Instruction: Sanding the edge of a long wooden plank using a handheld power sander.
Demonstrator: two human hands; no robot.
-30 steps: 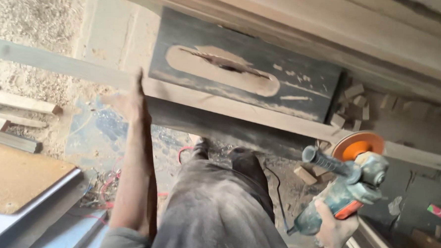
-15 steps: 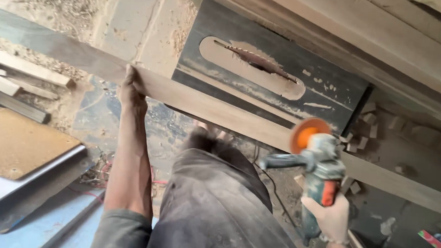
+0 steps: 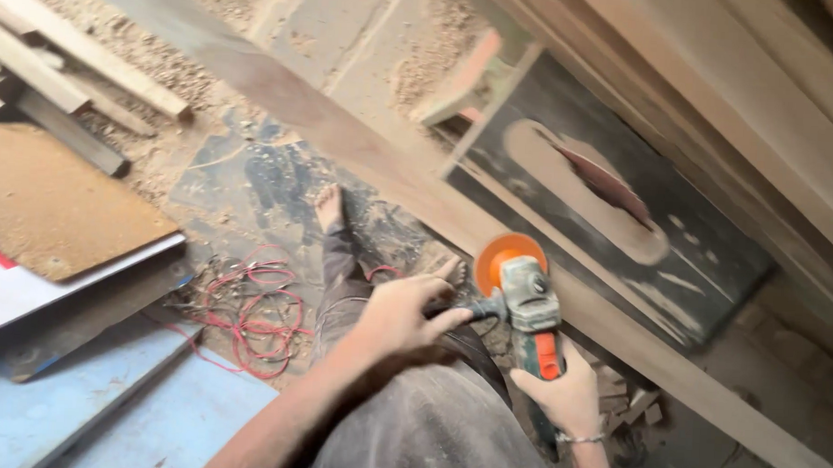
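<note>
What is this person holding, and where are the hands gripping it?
An angle grinder: the left hand grips its side handle, the right hand its rear body.

Long brown wooden plank [image 3: 373, 162]: both ends cut off by the frame, middle stretch motion-blurred. Grey-green angle grinder [image 3: 530, 314]: side handle hidden inside the left hand [image 3: 399, 313], rear body covered by the right hand [image 3: 569, 395]. Dark table-saw plate [image 3: 622, 234]: blade blurred.
</note>
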